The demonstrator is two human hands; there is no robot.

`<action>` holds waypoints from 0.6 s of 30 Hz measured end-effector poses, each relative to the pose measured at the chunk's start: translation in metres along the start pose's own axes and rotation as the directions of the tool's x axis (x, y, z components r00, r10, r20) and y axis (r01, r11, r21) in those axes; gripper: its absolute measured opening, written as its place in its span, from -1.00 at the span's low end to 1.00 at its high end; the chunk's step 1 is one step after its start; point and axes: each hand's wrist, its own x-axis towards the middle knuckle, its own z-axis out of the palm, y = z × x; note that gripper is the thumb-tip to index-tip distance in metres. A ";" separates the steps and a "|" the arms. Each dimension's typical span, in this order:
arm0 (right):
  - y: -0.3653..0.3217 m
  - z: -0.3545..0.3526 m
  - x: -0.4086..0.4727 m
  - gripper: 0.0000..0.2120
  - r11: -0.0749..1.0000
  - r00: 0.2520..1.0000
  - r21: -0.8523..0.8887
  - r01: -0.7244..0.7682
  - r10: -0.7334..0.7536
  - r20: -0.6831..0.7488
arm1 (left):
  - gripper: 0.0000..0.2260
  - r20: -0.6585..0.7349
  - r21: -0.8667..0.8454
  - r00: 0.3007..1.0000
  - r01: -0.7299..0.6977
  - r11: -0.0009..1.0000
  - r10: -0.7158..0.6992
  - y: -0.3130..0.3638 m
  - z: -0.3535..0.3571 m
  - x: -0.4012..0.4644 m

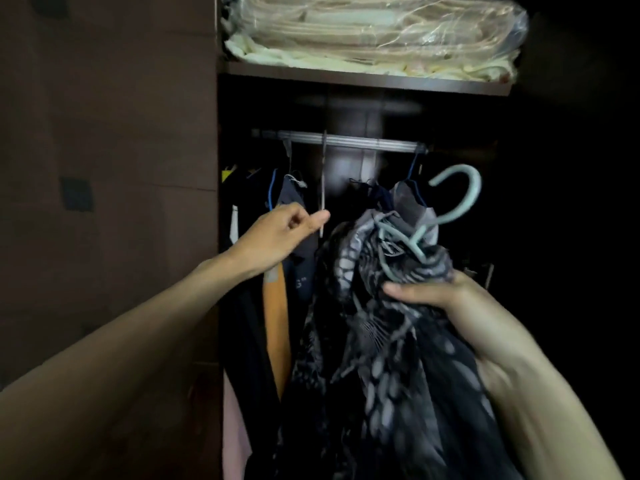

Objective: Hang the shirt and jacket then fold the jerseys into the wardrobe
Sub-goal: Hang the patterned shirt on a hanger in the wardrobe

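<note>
A black-and-grey patterned shirt (377,341) hangs bunched on a pale grey plastic hanger (460,199), whose hook points up below the wardrobe's metal rail (346,142). My right hand (450,299) grips the shirt just under the hanger's neck, in front of the open wardrobe. My left hand (280,233) reaches in at the left with its fingers loosely curled against the dark clothes (294,216) hanging there; I cannot see anything gripped in it. The jacket and the jerseys are not to be made out.
A dark wardrobe door (104,168) stands at the left. On the shelf above the rail lies cream bedding in a clear plastic bag (374,32). Several dark garments on blue hangers (414,171) hang at both ends of the rail, with an orange strip (277,323) low left.
</note>
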 end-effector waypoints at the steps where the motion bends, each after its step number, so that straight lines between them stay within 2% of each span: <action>1: 0.000 0.011 0.019 -0.75 0.999 1.000 -0.039 -0.010 0.010 0.013 | -0.56 -0.016 -0.001 1.000 0.024 1.000 -0.024 -0.007 -0.005 0.001; 4: 0.012 0.024 0.095 -0.78 0.997 0.996 -0.070 -0.032 0.026 -0.082 | -0.51 -0.041 0.000 0.997 0.068 0.998 -0.068 -0.021 -0.018 0.003; 9: 0.019 0.027 0.204 -0.86 0.990 0.988 -0.125 -0.063 0.044 -0.150 | -0.53 -0.035 0.013 0.992 0.120 0.993 -0.119 -0.029 -0.027 0.011; 12: 0.007 0.025 0.267 -0.76 0.988 0.986 -0.149 -0.024 -0.002 -0.168 | -0.46 -0.033 0.002 0.990 0.140 0.990 -0.140 -0.034 -0.027 0.020; 15: -0.018 0.029 0.320 -0.84 0.972 0.983 -0.225 0.062 -0.098 -0.154 | -0.51 -0.071 0.019 0.984 0.166 0.986 -0.164 -0.043 -0.026 0.031; 18: -0.034 0.028 0.362 -0.83 0.939 0.973 -0.323 0.120 -0.175 -0.149 | -0.50 -0.121 0.048 0.976 0.186 0.981 -0.179 -0.054 -0.020 0.042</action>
